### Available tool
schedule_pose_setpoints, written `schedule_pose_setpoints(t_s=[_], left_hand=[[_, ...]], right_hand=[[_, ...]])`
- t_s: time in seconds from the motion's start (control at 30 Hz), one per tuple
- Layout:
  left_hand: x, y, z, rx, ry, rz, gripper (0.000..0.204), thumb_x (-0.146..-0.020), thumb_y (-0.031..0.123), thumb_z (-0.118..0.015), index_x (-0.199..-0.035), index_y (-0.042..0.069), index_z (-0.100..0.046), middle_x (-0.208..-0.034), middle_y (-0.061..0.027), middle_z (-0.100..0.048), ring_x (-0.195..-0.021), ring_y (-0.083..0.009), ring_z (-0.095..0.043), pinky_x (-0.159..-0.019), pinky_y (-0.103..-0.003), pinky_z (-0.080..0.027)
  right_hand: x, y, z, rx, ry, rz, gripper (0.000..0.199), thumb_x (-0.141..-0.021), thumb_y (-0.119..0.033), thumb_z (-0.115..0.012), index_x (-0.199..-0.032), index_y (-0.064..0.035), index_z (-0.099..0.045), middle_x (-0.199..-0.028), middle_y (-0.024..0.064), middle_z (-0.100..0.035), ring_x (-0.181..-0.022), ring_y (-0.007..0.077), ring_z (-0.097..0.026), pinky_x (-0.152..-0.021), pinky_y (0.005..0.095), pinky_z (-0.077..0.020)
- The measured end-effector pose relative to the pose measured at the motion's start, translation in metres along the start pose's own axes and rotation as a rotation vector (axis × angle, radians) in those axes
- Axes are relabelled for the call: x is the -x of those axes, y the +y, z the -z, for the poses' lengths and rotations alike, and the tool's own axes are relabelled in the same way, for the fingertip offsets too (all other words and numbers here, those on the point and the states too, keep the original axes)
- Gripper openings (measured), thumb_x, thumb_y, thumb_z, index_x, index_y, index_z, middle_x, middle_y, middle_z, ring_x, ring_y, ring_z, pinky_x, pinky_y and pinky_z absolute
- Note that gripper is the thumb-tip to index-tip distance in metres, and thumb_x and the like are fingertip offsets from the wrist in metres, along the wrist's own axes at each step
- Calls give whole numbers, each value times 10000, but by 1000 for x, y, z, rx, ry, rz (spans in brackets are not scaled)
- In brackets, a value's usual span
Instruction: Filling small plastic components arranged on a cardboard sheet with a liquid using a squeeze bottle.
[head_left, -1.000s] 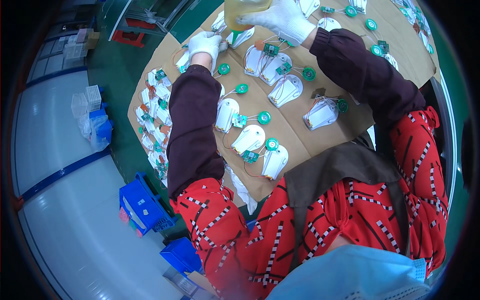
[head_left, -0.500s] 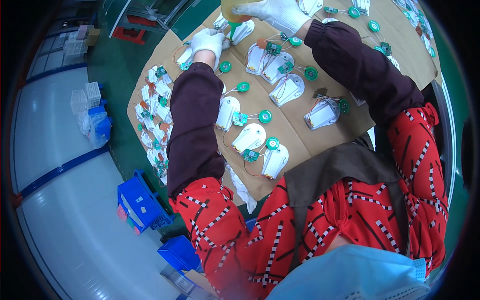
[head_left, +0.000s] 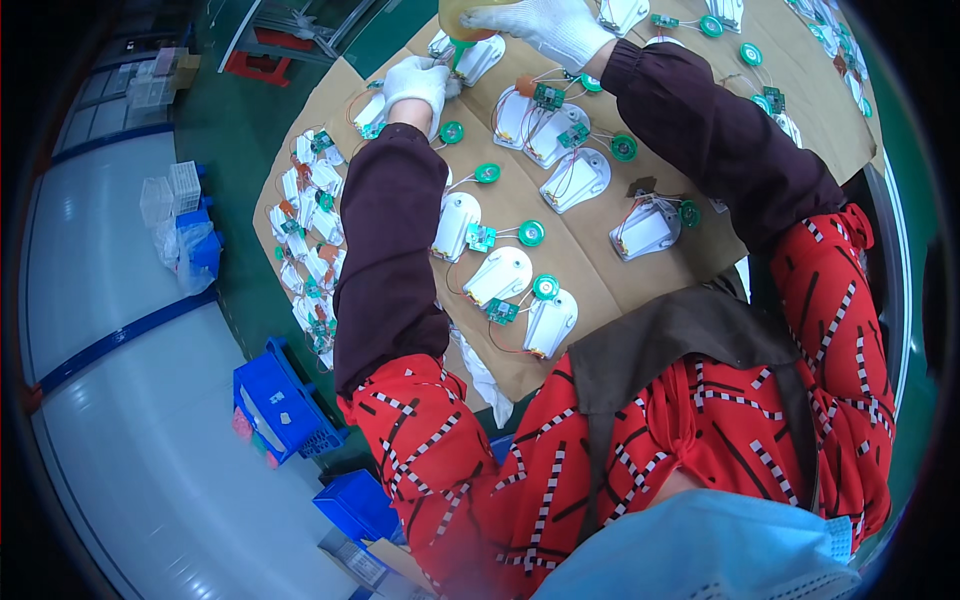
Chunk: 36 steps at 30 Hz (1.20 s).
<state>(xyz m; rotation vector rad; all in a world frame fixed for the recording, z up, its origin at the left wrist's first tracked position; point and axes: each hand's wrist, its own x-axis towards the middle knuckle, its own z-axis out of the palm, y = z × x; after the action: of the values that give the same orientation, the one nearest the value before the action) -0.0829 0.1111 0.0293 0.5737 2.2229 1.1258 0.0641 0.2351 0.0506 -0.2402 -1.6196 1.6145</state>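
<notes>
My right hand [head_left: 556, 28], in a white knit glove, grips a yellowish squeeze bottle [head_left: 462, 18] cut off by the top edge. Its green nozzle [head_left: 460, 50] points down beside a white plastic housing [head_left: 482, 58]. Just left of the nozzle is my left hand [head_left: 415, 84], also gloved, its fingers closed; what they hold is hidden. A white housing with a green circuit board [head_left: 370, 118] lies beside that hand. Closer to me, several white housings [head_left: 500, 275] lie on brown paper, wired to green boards [head_left: 480, 237] and round green-rimmed parts [head_left: 531, 233].
Brown paper [head_left: 590, 270] covers the table. Along its left edge lies a crowded group of wired white housings [head_left: 325, 200], with another at the far right [head_left: 845, 50]. Blue bins [head_left: 285, 400] stand on the left beyond the table. A white cloth [head_left: 480, 375] hangs at the near edge.
My right hand and the bottle have shifted slightly left, the nozzle a little up. The left hand has barely moved, and the housings lie as before.
</notes>
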Motion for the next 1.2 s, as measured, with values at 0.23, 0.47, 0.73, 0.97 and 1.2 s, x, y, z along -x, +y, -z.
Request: schedule_pose_setpoints(t_s=[0.23,0.47,0.73,0.97,1.2], left_hand=[[1,1,2,13,-6,4,232,-821,34,-554,-1009,-95,-600,-828,-152,-665,-657,-177,-664,-581,-255,-530],[7,9,3,-49,-33,38,194,-853,29,-534,-1001,-91,-571,-901,-168,-644,-766,-214,-668,-691,-252,-556],[18,13,15,46,-85,32,288,-850,98,-563,-1092,-59,-549,-926,-154,-635,-771,-219,-668,-677,-264,-555],[-30,28,51,-525,108,-232,285,-838,137,-586,-1100,26,-603,-903,-82,-647,-681,-175,-634,-528,-266,-487],[-19,60,4,-999,108,-293,242,-771,278,-617,-983,194,-696,-1058,-84,-646,-995,-259,-607,-879,-342,-467]], right_hand=[[0,-6,-2,96,14,-10,638,-618,-143,-819,-1142,-36,-470,-1088,83,-548,-1028,192,-533,-899,325,-435],[4,-13,3,107,-1,41,642,-618,-145,-813,-1152,-34,-474,-1095,91,-556,-1013,195,-541,-892,316,-438],[8,-70,38,24,-43,-140,386,-759,-182,-695,-1079,-26,-544,-934,40,-609,-756,91,-587,-567,217,-480],[-8,-109,75,-643,63,-55,324,-859,-214,-629,-1122,-73,-504,-942,54,-614,-743,121,-604,-543,224,-500],[-13,-98,91,-719,7,-132,331,-863,-248,-622,-1113,-66,-505,-926,64,-620,-666,126,-601,-572,215,-509]])
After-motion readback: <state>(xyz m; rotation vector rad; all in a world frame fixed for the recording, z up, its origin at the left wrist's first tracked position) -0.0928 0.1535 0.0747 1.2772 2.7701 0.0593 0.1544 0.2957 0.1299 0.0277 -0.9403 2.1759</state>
